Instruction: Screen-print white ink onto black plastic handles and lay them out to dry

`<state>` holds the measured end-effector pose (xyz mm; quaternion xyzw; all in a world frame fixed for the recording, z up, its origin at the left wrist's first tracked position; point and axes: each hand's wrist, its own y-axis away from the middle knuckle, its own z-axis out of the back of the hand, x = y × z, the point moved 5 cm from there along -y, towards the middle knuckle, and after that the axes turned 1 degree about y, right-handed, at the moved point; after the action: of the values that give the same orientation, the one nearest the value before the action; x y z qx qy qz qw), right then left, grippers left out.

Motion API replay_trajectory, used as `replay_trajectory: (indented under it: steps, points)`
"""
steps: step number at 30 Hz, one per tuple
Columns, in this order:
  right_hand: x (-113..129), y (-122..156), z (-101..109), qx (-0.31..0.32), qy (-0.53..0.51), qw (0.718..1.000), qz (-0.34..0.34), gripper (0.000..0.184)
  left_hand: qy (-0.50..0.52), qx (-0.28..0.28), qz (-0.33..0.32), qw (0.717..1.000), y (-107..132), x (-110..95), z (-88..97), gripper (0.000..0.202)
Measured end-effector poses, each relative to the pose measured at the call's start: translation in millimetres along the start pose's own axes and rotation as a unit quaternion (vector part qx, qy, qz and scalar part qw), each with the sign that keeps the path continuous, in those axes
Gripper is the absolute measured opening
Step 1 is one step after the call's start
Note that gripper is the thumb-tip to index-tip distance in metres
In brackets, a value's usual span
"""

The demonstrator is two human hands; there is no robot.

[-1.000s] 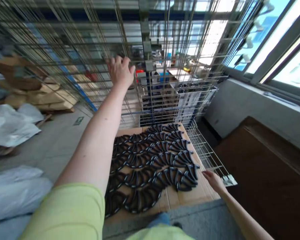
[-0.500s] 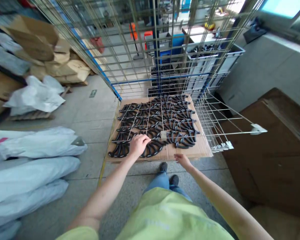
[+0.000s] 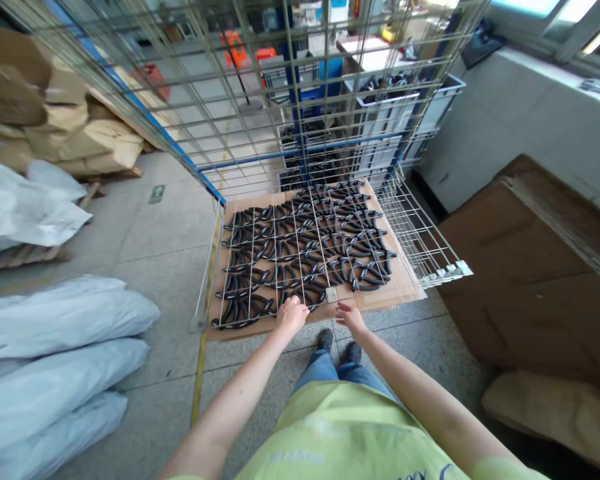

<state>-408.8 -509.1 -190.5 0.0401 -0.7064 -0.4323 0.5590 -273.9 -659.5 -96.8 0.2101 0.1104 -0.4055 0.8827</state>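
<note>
Rows of black pliers [image 3: 245,308] with curved handles lie on a brown cardboard sheet [image 3: 397,287]. Over them spreads a hinged wire grid panel [image 3: 276,257], whose light tag [image 3: 331,294] sits near its front edge. My left hand [image 3: 292,315] is closed around the panel's front wire, just left of the tag. My right hand [image 3: 350,317] is at the cardboard's front edge, right of the tag. Its fingers are slightly bent and apart, holding nothing visible.
The tall wire cage [image 3: 250,100] with blue posts rises behind the cardboard. Grey crates [image 3: 385,113] stand beyond it. Large cardboard [image 3: 535,267] leans at the right; wrapped white bundles [image 3: 55,360] lie on the left floor. A wire side flap [image 3: 430,240] juts out at right.
The wire panel has come down from a tilt to lie low over the pliers, its front edge moving nearer me with my left hand. My right hand has shifted slightly left.
</note>
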Motion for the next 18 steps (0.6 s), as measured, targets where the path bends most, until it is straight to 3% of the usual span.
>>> replay_trajectory:
  steps: [4,7,9,13,18]
  points:
    - [-17,44,88,-0.123,-0.003,0.992,-0.042,0.024,-0.008,-0.016,-0.031,0.999,-3,-4,6.3,0.03]
    - [-26,79,183,-0.238,0.0,0.969,-0.06,0.022,0.025,-0.034,-0.056,0.998,-16,-18,8.8,0.033]
    - [-31,102,255,-0.315,0.012,0.946,-0.072,0.024,0.053,-0.04,-0.077,0.995,-29,-39,6.3,0.035]
    - [-35,139,409,-0.431,0.068,0.895,-0.09,0.03,0.103,-0.031,-0.126,0.986,-61,-118,-8.4,0.037]
    - [-25,150,613,-0.511,0.163,0.839,-0.095,0.032,0.146,-0.014,-0.161,0.976,-108,-260,-48.2,0.034]
